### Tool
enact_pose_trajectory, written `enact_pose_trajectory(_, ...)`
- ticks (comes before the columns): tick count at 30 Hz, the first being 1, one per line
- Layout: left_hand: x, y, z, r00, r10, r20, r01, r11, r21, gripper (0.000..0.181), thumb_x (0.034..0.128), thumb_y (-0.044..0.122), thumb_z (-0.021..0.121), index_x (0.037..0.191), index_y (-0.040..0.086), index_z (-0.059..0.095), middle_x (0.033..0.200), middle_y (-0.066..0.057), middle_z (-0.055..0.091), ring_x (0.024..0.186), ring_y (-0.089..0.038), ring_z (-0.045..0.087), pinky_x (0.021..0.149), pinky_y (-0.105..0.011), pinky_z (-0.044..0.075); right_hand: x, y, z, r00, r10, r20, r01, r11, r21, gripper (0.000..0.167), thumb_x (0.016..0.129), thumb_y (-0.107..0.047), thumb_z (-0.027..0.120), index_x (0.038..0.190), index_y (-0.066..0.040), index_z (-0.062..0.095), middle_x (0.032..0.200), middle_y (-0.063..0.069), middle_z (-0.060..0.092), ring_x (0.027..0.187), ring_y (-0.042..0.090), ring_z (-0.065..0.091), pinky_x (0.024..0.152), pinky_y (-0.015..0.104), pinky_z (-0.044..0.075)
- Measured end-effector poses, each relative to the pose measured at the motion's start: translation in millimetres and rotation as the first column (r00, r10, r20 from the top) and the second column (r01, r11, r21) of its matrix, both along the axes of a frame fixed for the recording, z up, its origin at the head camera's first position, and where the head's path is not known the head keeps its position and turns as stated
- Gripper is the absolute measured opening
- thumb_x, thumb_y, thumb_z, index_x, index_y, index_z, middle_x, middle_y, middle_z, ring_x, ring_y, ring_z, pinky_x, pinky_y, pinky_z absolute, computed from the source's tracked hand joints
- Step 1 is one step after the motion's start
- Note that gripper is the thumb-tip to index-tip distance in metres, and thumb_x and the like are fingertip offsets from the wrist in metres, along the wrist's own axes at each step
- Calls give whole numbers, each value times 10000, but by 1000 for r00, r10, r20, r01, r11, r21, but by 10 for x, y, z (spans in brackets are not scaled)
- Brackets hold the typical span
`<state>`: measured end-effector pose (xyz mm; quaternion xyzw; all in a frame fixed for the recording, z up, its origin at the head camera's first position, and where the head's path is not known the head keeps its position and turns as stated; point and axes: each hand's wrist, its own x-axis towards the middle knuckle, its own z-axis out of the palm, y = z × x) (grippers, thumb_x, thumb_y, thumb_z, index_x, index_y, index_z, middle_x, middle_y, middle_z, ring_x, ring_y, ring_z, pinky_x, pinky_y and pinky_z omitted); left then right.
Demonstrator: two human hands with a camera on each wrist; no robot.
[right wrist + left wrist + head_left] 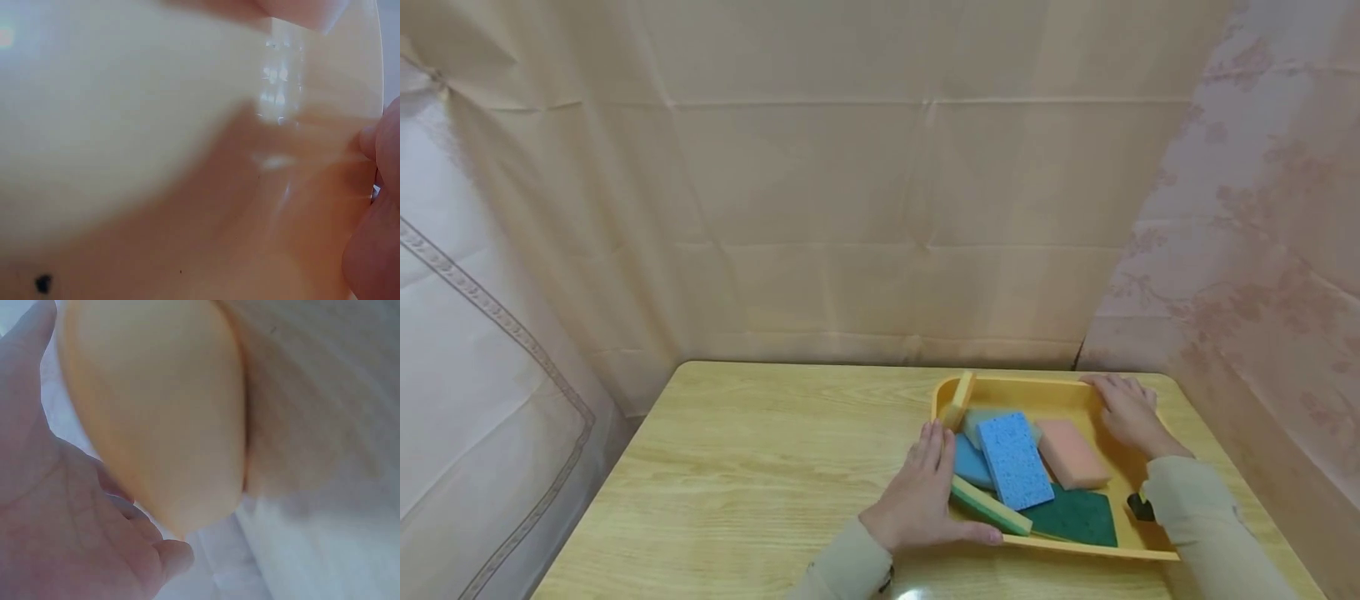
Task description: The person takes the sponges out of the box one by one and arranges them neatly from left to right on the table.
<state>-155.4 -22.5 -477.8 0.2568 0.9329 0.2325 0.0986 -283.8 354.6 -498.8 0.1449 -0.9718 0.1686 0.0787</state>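
A yellow plastic tray (1022, 390) stands on the table's right half. Inside lie a speckled blue sponge (1015, 460), a pink sponge (1072, 454), a dark green scouring pad (1078, 517) and a yellow-green sponge (991, 505). A yellow sponge (958, 400) leans in the far left corner. My left hand (921, 496) rests against the tray's left front corner, fingers extended, thumb along the front edge. In the left wrist view its palm faces the tray's outer wall (162, 412). My right hand (1129, 412) grips the far right rim; its fingers show outside the rim in the right wrist view.
A darker blue sponge (970, 461) and a pale green one (977, 423) lie partly hidden under the speckled sponge. A small black thing (1140, 507) sits near the right sleeve. The wooden table (760, 467) extends left; a beige curtain (880, 208) hangs behind it.
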Motion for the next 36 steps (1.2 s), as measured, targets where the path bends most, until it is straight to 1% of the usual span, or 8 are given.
enact_pose_trajectory(6,-201,-63,287,993,-18,-119,23,999,42,1163,885,722,594,1606,-14,54,1659,-235,-31,1533,-359,-9,1183,-515,222,7,5,-11,1000,-6,-12,6,1000,-2,396,912,100,505,1297,28,570,1249,309,547,1089,538,435,842,653,260)
enact_pose_trajectory(8,-312,-91,378,988,-34,-151,42,998,55,1162,890,643,664,1606,-14,27,1661,-227,-45,1534,-356,21,1126,-449,366,8,13,-15,1000,-10,-20,10,1000,-1,370,934,86,500,1292,24,576,1235,304,557,1080,532,444,836,648,265)
enact_pose_trajectory(10,-434,-116,460,985,-53,-166,66,995,75,1188,867,567,743,1610,1,8,1669,-202,-42,1537,-325,47,1102,-387,401,7,17,-17,1000,-15,-18,15,1000,-2,357,945,79,498,1288,22,576,1231,304,555,1079,531,442,836,647,263)
enact_pose_trajectory(13,-622,-145,552,985,-92,-148,109,988,111,1196,854,451,808,1619,42,-15,1683,-150,-21,1539,-277,81,1113,-339,379,4,22,-18,1000,-18,-15,18,1000,-4,344,955,71,501,1285,18,580,1230,304,557,1075,525,442,837,646,261)
enact_pose_trajectory(15,-745,-151,588,986,-113,-125,129,983,134,1191,846,371,838,1623,55,-9,1686,-145,22,1536,-269,120,1183,-371,250,3,22,-15,1000,-19,-14,19,1000,-3,348,951,73,503,1286,20,580,1231,305,555,1077,526,439,838,645,261)
enact_pose_trajectory(20,-996,-132,587,990,-132,-50,139,978,157,1192,820,257,875,1626,61,20,1681,-149,94,1516,-267,212,1193,-369,232,-4,24,-9,1000,-20,-23,20,1000,3,375,925,88,507,1286,23,583,1238,304,554,1080,529,443,838,640,266)
enact_pose_trajectory(24,-1116,-109,547,989,-146,23,138,969,206,1204,793,196,896,1630,77,40,1685,-118,96,1523,-241,181,1201,-363,207,2,26,-12,1000,-11,-24,11,1000,3,389,912,95,504,1287,27,581,1241,312,547,1080,544,437,830,642,265)
enact_pose_trajectory(36,-1208,-59,445,981,-173,91,151,966,212,1091,806,57,858,1624,70,137,1671,-71,193,1508,-198,228,1199,-340,217,-3,5,-13,1000,-5,-18,5,1000,5,430,884,113,494,1295,14,573,1250,322,539,1083,555,432,816,632,266)
